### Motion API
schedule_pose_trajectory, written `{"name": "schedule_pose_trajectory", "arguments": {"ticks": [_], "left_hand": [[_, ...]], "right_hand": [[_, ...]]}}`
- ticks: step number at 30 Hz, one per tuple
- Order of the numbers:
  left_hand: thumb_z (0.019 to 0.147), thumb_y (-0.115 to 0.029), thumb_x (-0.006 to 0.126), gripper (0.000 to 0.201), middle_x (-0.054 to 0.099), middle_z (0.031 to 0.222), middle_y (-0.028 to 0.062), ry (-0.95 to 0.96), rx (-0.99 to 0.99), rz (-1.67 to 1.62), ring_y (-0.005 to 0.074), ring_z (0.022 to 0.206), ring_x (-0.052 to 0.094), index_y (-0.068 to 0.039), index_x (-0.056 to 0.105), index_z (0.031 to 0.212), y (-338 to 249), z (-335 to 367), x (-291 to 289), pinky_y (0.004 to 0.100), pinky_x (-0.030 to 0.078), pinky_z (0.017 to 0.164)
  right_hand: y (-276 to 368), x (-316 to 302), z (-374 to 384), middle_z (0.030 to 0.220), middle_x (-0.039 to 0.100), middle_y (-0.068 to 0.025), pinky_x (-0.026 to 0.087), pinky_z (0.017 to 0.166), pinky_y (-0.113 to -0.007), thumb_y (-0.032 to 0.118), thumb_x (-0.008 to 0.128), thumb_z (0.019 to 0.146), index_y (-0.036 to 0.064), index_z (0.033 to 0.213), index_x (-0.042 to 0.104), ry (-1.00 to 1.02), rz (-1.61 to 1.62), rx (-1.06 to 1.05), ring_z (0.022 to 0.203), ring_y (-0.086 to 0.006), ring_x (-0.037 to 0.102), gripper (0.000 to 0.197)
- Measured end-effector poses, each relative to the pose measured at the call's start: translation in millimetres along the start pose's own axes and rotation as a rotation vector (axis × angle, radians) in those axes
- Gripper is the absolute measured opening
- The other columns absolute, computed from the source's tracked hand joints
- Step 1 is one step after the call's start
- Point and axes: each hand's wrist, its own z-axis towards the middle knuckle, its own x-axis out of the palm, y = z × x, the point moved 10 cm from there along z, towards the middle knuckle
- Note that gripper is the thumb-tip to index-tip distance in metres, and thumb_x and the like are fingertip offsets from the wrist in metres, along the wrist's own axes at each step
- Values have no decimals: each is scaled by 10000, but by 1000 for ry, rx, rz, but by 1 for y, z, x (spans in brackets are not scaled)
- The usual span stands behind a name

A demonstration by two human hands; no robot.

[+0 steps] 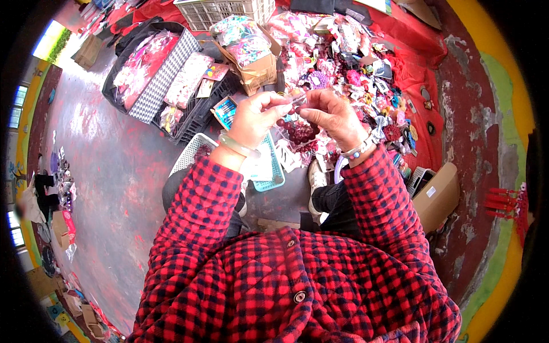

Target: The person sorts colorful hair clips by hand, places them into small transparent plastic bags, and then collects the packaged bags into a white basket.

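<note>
My left hand (257, 117) and my right hand (331, 114) meet in front of me, both pinching a small clear plastic packet (297, 100) between the fingertips. Dark red round beads (298, 131) hang or lie just below the packet, between my wrists. A pale bangle sits on my left wrist and a beaded bracelet on my right. Both arms are in red and black checked sleeves.
A heap of colourful hair accessories (349, 63) covers the red cloth ahead. A teal basket (269, 166) lies by my knees, a black crate (194, 108) and bag of packets to the left, a cardboard box (437, 197) at right, a white crate (223, 11) at the back.
</note>
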Motion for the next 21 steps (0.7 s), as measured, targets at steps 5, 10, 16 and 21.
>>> {"name": "schedule_pose_trajectory", "arguments": {"ticks": [5,10,16,21], "left_hand": [[841,-69,571,126,625,836,53,62,150,242,97,724,595,19,595,929,-13,-1,8,212,470,653],[860,-115,554,180,629,862,60,113,15,88,98,777,585,27,607,958,-5,-3,10,222,457,707],[862,-168,558,206,571,771,-31,186,-24,-22,38,708,495,12,630,934,5,-4,13,194,395,643],[860,-131,554,177,599,839,-4,210,-38,52,54,757,524,15,624,930,4,-5,17,198,409,670]], "right_hand": [[8,1,-2,866,612,-17,442,690,-208,60,616,803,0,1001,572,5,87,-57,765,-84,559,211],[7,0,-4,872,636,-43,461,691,-206,28,592,814,-3,970,617,-10,200,-52,780,-96,588,161],[8,3,-11,833,638,-18,443,622,-175,78,591,830,10,1019,624,7,213,78,698,-59,572,203],[18,4,-11,774,603,24,370,549,-163,132,594,841,27,1007,638,19,79,-50,624,-30,492,202]]}}
